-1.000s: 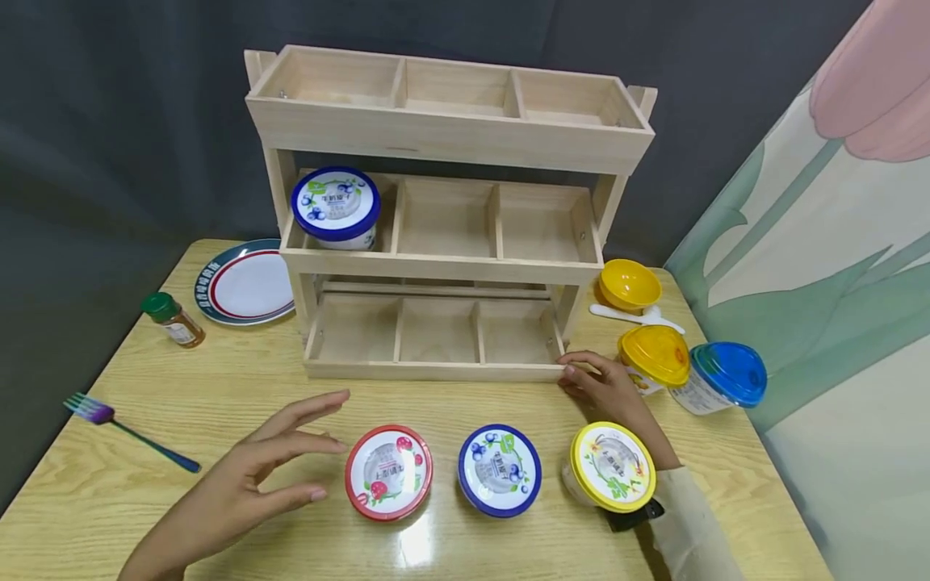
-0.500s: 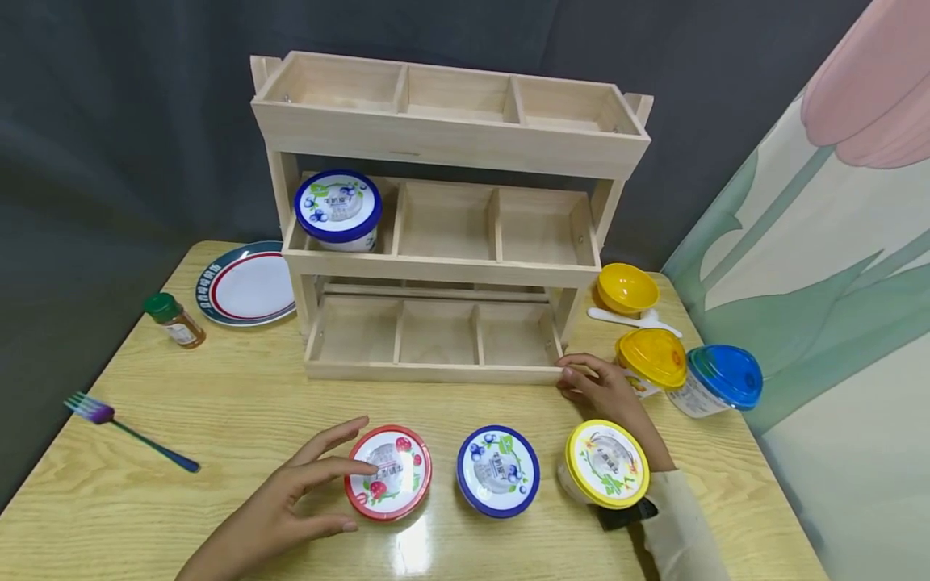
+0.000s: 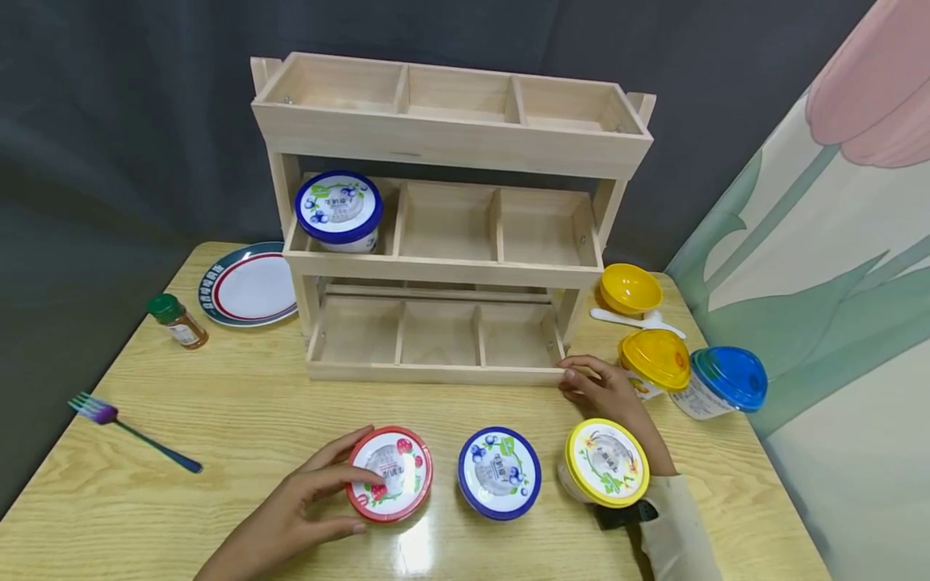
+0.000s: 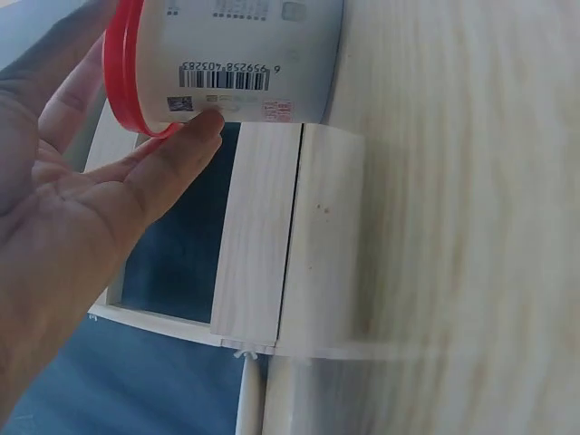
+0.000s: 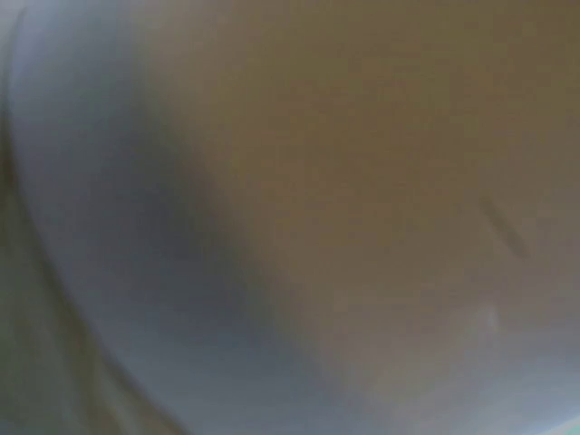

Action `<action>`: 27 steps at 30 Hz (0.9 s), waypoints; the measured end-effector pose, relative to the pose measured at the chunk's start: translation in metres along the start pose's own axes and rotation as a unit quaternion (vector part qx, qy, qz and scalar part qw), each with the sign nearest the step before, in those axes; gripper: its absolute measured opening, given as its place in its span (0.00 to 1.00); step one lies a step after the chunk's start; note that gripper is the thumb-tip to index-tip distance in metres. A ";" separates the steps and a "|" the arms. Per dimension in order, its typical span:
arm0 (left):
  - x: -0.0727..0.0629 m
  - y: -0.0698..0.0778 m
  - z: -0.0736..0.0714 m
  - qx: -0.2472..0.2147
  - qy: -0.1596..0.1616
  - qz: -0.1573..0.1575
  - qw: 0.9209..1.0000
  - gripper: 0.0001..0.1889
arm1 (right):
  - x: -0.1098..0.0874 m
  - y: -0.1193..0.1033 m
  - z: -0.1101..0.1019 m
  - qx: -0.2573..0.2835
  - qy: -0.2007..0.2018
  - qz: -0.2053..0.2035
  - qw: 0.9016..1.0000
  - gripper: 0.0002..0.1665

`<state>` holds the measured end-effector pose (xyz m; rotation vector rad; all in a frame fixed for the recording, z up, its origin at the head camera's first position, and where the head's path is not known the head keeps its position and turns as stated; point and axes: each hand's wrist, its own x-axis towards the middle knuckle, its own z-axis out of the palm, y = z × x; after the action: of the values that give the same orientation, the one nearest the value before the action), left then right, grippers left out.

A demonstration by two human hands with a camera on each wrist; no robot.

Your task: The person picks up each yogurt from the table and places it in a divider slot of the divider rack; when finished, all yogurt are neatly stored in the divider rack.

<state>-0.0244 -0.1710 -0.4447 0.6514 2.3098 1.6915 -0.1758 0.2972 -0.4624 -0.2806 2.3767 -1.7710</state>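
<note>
Near the table's front, my left hand (image 3: 305,500) grips a paper tub with a red lid (image 3: 390,474). One finger reaches over the lid, and the thumb is at the near side. In the left wrist view a fingertip touches the printed side of this tub (image 4: 236,63). My right hand (image 3: 603,395) holds the front right corner of a wooden three-tier shelf (image 3: 436,373); some fingers are hidden. A blue-lidded tub (image 3: 499,474) and a yellow-lidded tub (image 3: 608,462) stand to the right of the red one. The right wrist view is too blurred to read.
Another blue-lidded tub (image 3: 339,206) sits in the middle tier's left compartment. A plate (image 3: 254,286), a spice jar (image 3: 178,321) and a fork (image 3: 138,433) lie left. Beyond my right hand are a yellow bowl (image 3: 630,289), a white spoon (image 3: 617,316) and yellow-lidded (image 3: 654,359) and blue-lidded containers (image 3: 729,379).
My left hand has moved right from beside the red-lidded tub, and its fingers are now around it. The right hand stays at the shelf corner.
</note>
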 end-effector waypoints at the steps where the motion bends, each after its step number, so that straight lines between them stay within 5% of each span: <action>1: 0.000 -0.001 0.000 0.000 -0.002 -0.005 1.000 0.20 | 0.000 0.000 0.000 0.002 0.001 -0.001 1.000 0.18; 8: 0.002 -0.007 -0.004 -0.012 -0.021 -0.037 0.999 0.19 | 0.000 0.002 0.000 0.010 0.001 0.005 1.000 0.18; 18: 0.002 -0.011 -0.004 -0.018 -0.032 0.002 0.999 0.19 | 0.001 0.004 -0.002 0.015 0.003 0.001 1.000 0.19; 27: 0.005 0.014 -0.008 0.044 -0.021 0.003 0.999 0.20 | 0.000 0.004 -0.001 0.019 -0.006 -0.012 1.000 0.18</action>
<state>-0.0293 -0.1716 -0.4281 0.7042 2.3664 1.5725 -0.1760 0.2992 -0.4655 -0.3139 2.3381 -1.8172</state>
